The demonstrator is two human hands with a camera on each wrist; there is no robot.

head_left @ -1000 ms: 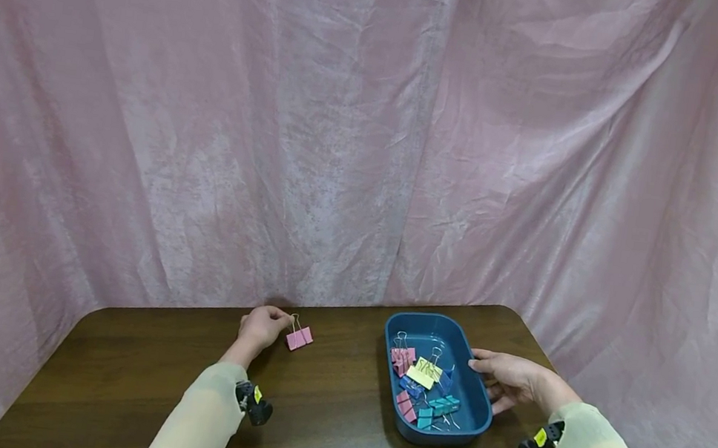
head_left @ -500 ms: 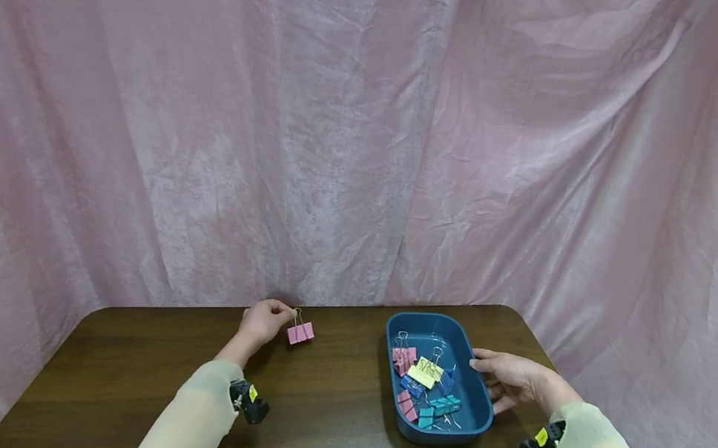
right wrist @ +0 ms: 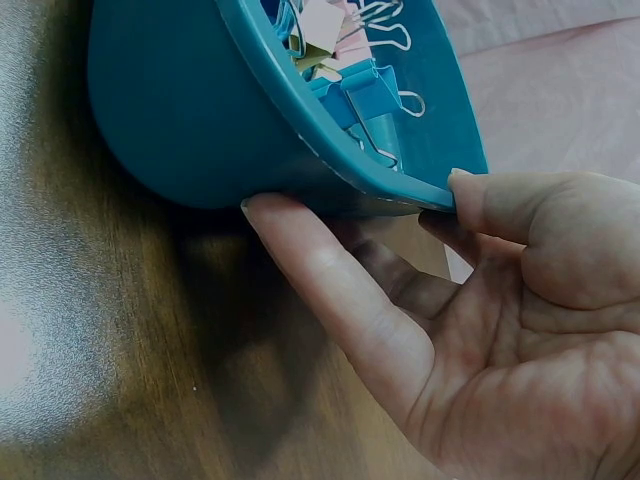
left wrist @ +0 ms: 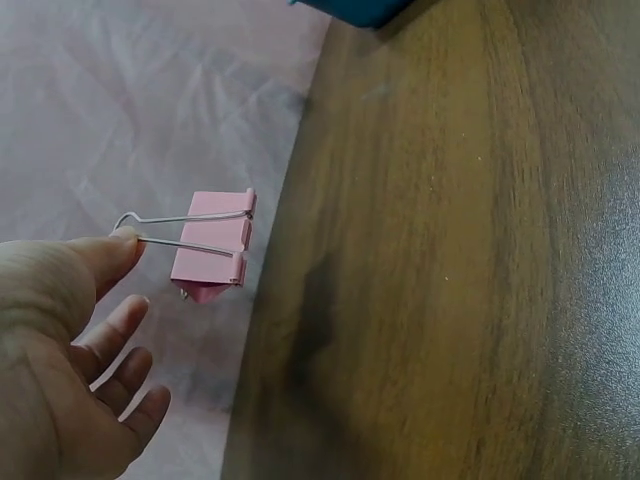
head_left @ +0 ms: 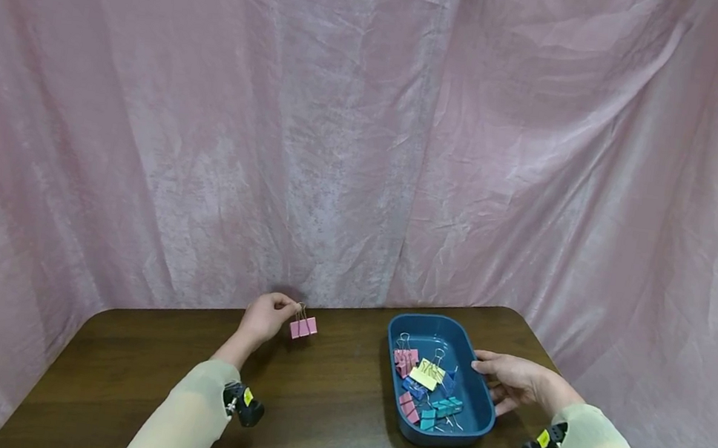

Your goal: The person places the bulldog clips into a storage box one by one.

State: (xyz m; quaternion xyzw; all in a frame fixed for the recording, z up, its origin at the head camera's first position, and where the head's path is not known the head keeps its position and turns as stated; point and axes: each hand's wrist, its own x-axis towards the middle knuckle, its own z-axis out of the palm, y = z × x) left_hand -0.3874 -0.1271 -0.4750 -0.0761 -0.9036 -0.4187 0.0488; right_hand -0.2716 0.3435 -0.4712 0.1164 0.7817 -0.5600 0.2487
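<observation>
A pink binder clip [head_left: 303, 328] hangs by its wire handles from my left hand [head_left: 267, 316], near the back edge of the table. Thumb and fingertip pinch the handle end in the left wrist view, where the clip [left wrist: 212, 240] appears with its wires toward the hand. On the right stands a blue plastic bin [head_left: 400, 408] with pink, yellow, blue and teal binder clips inside. My right hand [head_left: 511, 381] holds its right side, thumb [right wrist: 490, 205] at the rim and the other fingers against the outer wall and underside.
The dark wooden table [head_left: 323, 406] has rounded back corners. A pink velvet curtain [head_left: 316, 136] hangs right behind its back edge. Both wrists wear small black cameras.
My left hand has moved away from me, toward the table's back edge, carrying the pink binder clip, which now hangs straighter. The right hand and the bin have hardly moved.
</observation>
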